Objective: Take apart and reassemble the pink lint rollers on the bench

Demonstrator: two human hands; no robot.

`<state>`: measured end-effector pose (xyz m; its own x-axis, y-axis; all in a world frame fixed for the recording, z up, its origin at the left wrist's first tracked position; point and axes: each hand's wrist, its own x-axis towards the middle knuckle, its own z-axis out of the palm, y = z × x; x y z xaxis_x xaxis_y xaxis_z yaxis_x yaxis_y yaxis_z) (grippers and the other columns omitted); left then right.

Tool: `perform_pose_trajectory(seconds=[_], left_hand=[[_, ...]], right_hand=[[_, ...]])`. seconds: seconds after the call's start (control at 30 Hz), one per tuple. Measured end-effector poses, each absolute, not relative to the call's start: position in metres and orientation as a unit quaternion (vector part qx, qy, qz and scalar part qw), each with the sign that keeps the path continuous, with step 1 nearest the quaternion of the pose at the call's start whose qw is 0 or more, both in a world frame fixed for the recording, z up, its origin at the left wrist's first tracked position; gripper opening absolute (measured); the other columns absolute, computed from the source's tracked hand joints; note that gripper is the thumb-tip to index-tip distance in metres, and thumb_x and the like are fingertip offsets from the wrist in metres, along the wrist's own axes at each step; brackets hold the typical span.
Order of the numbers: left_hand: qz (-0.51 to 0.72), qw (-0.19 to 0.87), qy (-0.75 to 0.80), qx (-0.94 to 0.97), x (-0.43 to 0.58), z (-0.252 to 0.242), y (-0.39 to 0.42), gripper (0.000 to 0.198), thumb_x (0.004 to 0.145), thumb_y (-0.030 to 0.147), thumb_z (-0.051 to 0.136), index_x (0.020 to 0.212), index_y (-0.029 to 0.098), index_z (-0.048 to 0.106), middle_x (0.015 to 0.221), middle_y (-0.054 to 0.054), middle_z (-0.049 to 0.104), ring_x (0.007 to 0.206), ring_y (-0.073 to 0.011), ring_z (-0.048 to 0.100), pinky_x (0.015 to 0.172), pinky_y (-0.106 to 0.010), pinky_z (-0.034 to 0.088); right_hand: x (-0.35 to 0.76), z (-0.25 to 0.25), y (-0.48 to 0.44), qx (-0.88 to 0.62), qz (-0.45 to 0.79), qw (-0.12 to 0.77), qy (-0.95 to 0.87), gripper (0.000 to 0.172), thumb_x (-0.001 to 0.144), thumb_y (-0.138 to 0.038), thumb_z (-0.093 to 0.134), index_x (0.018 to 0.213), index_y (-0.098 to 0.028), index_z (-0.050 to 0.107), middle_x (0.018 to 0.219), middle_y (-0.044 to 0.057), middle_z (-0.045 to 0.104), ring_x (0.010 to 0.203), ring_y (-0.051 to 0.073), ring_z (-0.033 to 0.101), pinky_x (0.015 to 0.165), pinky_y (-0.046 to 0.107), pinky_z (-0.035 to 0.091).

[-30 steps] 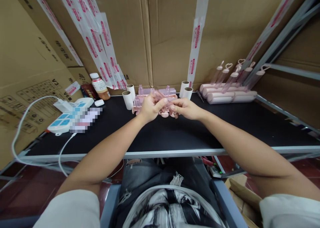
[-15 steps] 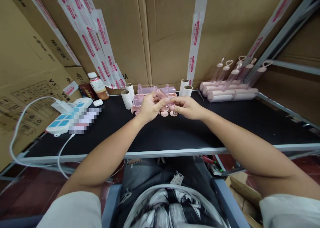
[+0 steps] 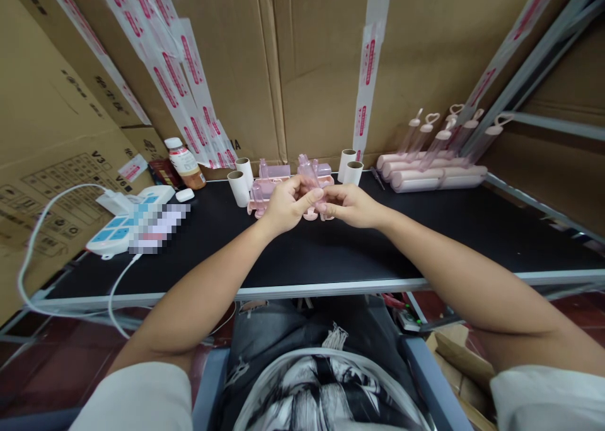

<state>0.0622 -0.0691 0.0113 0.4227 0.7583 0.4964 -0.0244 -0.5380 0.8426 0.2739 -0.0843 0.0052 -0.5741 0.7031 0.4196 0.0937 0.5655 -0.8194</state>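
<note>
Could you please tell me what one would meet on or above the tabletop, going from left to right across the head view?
White power strip, bottle, left pair of white tubes, left hand, right hand, pale pink cylinders.

1. At the middle of the tabletop [image 3: 331,254], a tube piece [image 3: 308,171] is held between the left hand [image 3: 286,204] and the right hand [image 3: 352,205].
2. Behind and beneath the hands, plastic parts [image 3: 259,196] are laid out.
3. These parts are flanked by a left pair of rolls [image 3: 239,191] and a right pair of rolls [image 3: 353,174].
4. Farther right, stacked cylinders [image 3: 420,182] are placed, with looped wands [image 3: 439,144] seen rising among them; a slim tool [image 3: 377,179] is left just beside them.
5. At the far left, a power strip [image 3: 132,220] is set before a bottle [image 3: 186,166].
6. Everything is backed by a cardboard wall [image 3: 321,72].
</note>
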Motion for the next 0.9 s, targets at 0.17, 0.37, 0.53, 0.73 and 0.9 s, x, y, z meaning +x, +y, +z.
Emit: perform_pose_trajectory(seconds=[0.17, 0.37, 0.53, 0.73, 0.9], left_hand=[[0.567, 0.304, 0.280, 0.712, 0.051, 0.027, -0.070, 0.060, 0.086, 0.078, 0.078, 0.100, 0.020, 0.071, 0.075, 0.001, 0.068, 0.055, -0.0100, 0.057, 0.052, -0.025, 0.043], [0.718, 0.152, 0.321, 0.598, -0.008, 0.089, -0.016, 0.047, 0.096, 0.069, 0.074, 0.092, 0.023, 0.067, 0.069, 0.004, 0.060, 0.057, -0.0115, 0.050, 0.052, -0.030, 0.034], [0.697, -0.021, 0.484, 0.529, -0.092, 0.132, 0.060, 0.041, 0.085, 0.035, 0.095, 0.081, 0.021, 0.057, 0.074, 0.005, 0.047, 0.080, -0.0144, 0.041, 0.085, -0.031, 0.040], [0.526, -0.043, 0.687, 0.500, -0.179, 0.123, 0.103, 0.074, 0.047, 0.039, 0.114, 0.065, 0.021, 0.044, 0.075, 0.004, 0.018, 0.076, -0.0166, 0.019, 0.086, -0.029, 0.028], [0.437, -0.016, 0.705, 0.558, -0.212, 0.117, 0.126, 0.057, 0.051, 0.033, 0.113, 0.067, 0.019, 0.060, 0.056, 0.008, 0.025, 0.068, -0.0200, 0.012, 0.068, -0.028, 0.016]], right_hand=[[0.274, 0.004, -0.085, -0.267, 0.410, 0.404, -0.773, 0.050, 0.097, -0.064, 0.077, 0.104, -0.014, 0.072, 0.083, 0.005, 0.073, 0.065, 0.013, 0.060, 0.060, 0.025, 0.048], [0.274, 0.001, -0.083, -0.272, 0.411, 0.425, -0.759, 0.051, 0.094, -0.066, 0.078, 0.095, -0.017, 0.067, 0.079, 0.001, 0.063, 0.064, 0.012, 0.056, 0.058, 0.025, 0.045], [0.275, 0.002, -0.083, -0.283, 0.376, 0.425, -0.774, 0.049, 0.095, -0.066, 0.076, 0.095, -0.018, 0.069, 0.077, 0.000, 0.062, 0.064, 0.013, 0.056, 0.060, 0.026, 0.046], [0.276, 0.004, -0.086, -0.286, 0.363, 0.419, -0.782, 0.046, 0.097, -0.064, 0.076, 0.098, -0.018, 0.071, 0.075, 0.001, 0.064, 0.065, 0.015, 0.058, 0.061, 0.027, 0.046], [0.279, 0.005, -0.088, -0.297, 0.354, 0.433, -0.774, 0.044, 0.097, -0.061, 0.077, 0.095, -0.017, 0.072, 0.077, 0.002, 0.064, 0.066, 0.015, 0.057, 0.060, 0.028, 0.045]])
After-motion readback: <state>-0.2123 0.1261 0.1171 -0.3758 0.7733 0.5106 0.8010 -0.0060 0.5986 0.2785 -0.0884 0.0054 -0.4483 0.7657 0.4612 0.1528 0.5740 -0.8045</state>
